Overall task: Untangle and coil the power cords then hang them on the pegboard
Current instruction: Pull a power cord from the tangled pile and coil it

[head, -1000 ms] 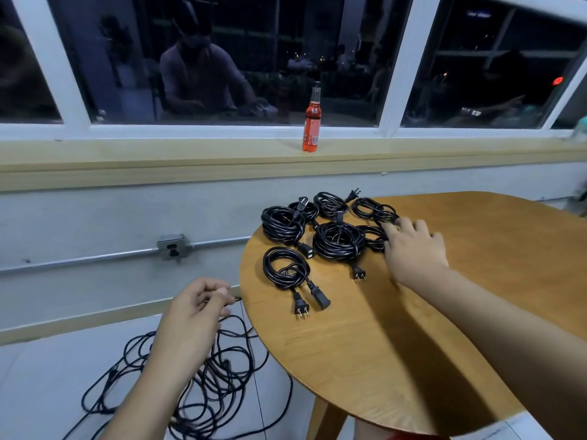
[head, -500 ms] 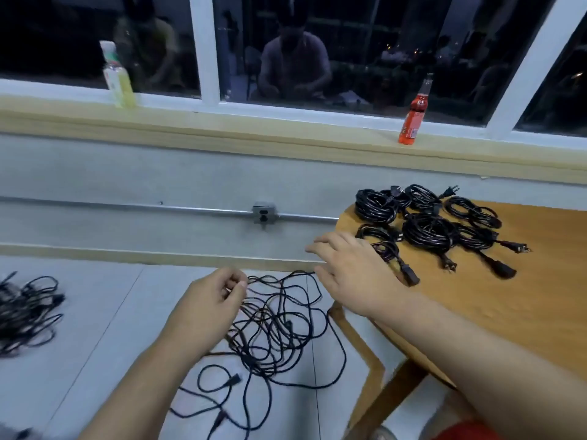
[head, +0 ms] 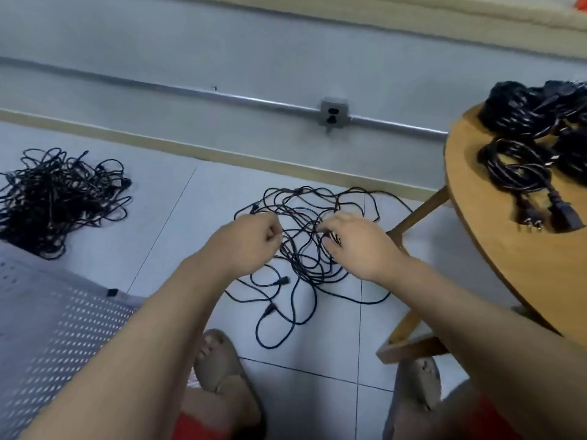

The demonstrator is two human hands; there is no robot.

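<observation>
Two hands hover over the tangled cords (head: 305,265) on the floor (head: 190,217): our left hand (head: 251,239) and right hand (head: 362,246) curl fingers at the strands; we cannot tell whether either grips one. Coiled cords (head: 517,166) lie on the bench (head: 508,242).

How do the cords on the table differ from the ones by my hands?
Table cords are coiled in tidy bundles; floor cords sprawl loosely tangled. Table cords sit on the table; floor cords lie on tile beneath the left hand and right hand. Both are black.
</observation>
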